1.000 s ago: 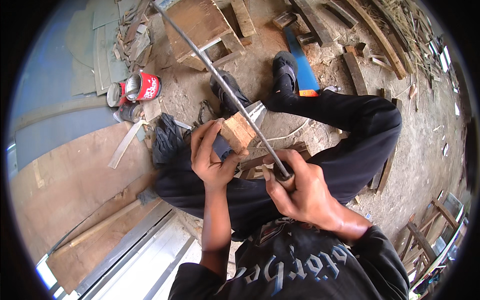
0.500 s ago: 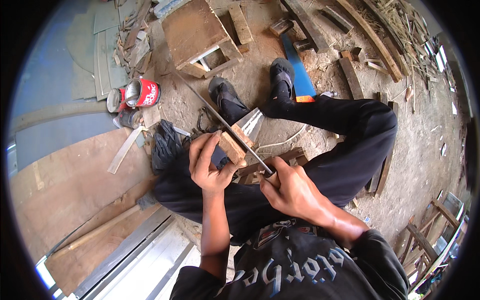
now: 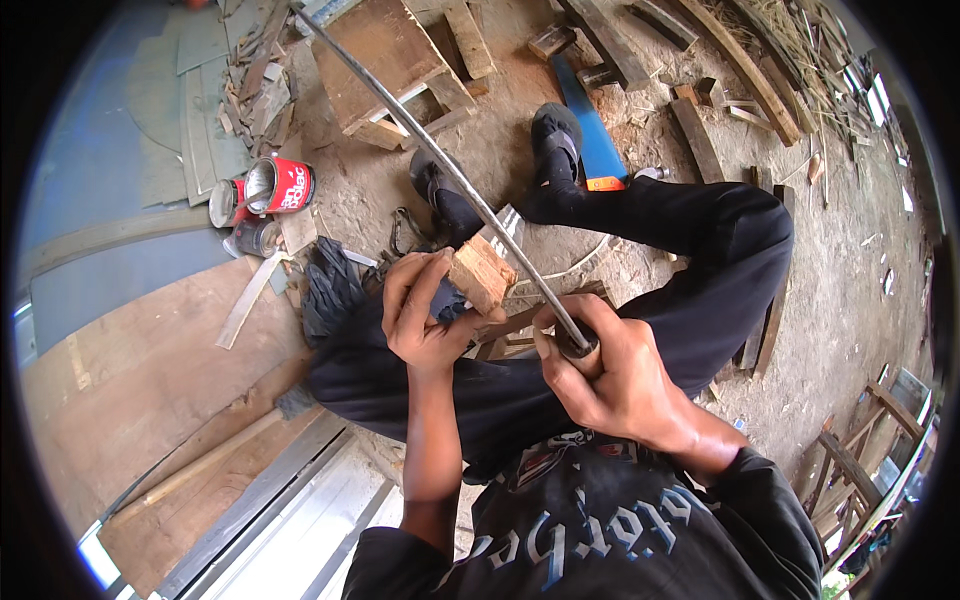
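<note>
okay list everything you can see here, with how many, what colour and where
wood block: one, pale tan, held in the left hand
long blade: one, grey metal, running up-left from the right hand
tin cans: about three, red and silver, on the ground at left
blue plank: one, blue, by the feet
wooden stool: one, brown, top centre
planks: several, brown, lower left
shoes: two, black, top centre
left hand: gripping the block
right hand: gripping the blade's handle

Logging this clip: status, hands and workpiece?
Left hand grips small wood block. Right hand grips long blade by its handle, blade across block. Nothing obstructing.
</note>
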A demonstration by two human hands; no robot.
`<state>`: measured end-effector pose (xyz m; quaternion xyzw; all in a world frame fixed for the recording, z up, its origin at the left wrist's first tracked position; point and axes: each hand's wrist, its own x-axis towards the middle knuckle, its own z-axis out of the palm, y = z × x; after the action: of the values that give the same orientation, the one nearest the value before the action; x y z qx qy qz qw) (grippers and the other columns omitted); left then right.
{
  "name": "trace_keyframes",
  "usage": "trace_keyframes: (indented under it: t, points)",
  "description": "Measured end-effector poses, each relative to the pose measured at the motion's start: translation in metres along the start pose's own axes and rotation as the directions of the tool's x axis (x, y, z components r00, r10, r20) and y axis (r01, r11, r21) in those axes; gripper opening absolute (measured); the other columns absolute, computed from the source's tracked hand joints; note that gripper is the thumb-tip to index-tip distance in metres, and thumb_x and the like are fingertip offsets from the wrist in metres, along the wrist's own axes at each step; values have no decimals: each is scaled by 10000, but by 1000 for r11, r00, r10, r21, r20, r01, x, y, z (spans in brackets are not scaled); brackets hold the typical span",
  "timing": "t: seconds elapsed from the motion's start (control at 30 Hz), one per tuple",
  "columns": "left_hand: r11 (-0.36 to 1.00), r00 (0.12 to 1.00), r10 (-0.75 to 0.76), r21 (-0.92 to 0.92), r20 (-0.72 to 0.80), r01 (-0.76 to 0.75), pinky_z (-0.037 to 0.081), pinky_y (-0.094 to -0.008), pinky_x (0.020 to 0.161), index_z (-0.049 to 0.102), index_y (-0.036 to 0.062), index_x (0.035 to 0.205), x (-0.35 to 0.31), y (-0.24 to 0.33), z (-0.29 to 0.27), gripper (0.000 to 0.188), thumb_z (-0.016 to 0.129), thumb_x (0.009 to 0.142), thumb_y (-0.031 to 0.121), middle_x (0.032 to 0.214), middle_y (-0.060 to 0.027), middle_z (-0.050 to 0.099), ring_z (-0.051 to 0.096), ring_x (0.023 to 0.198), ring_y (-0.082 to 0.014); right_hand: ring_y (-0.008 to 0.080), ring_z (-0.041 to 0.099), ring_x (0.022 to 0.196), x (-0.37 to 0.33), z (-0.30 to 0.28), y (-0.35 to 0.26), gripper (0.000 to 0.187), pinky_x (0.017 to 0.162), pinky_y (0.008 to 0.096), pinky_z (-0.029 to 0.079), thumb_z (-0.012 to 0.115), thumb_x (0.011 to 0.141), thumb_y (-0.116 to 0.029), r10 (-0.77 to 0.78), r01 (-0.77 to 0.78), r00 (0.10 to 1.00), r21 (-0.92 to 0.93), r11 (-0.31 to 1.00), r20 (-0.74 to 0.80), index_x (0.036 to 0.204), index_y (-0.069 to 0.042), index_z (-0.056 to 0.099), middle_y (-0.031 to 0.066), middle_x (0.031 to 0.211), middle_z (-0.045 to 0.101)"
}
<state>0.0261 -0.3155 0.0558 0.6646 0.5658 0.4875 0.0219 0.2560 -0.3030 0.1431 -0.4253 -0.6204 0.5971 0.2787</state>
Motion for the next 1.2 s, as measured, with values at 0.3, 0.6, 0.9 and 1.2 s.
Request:
trace_keyframes:
  t: [0.3,0.6,0.9,1.2]
  points:
    - [997,997,75,15,36,-75,578,-412,826,715,-39,1120,10,11,-1,781,907,641,547,1089,-127,659,661,978,-285,414,708,720,8,-3,-4,342,651,453,555,672,877,-74,58,-55,995,-32,998,80,1127,101,516,206,672,667]
    - [998,998,58,-26,-1,-58,554,-425,772,731,-1,1139,1,14,-7,722,912,644,491,1026,-82,669,648,892,-284,423,701,704,0,6,-1,281,630,451,561,657,881,-73,54,-54,996,-9,999,68,1081,80,533,212,691,674]
    - [990,991,132,-56,8,-131,555,-401,762,724,17,1198,3,4,-7,749,907,655,500,1025,-83,677,651,888,-273,409,694,660,-1,5,6,279,581,437,544,679,871,-65,159,-155,982,-42,987,100,1054,78,526,203,645,649]
    - [995,996,85,-52,-8,-85,570,-403,769,728,21,1174,10,1,-3,741,906,658,521,1014,-71,652,662,903,-265,360,720,687,2,10,29,290,653,410,556,663,878,-67,159,-158,983,-12,987,97,1108,70,553,183,698,667]
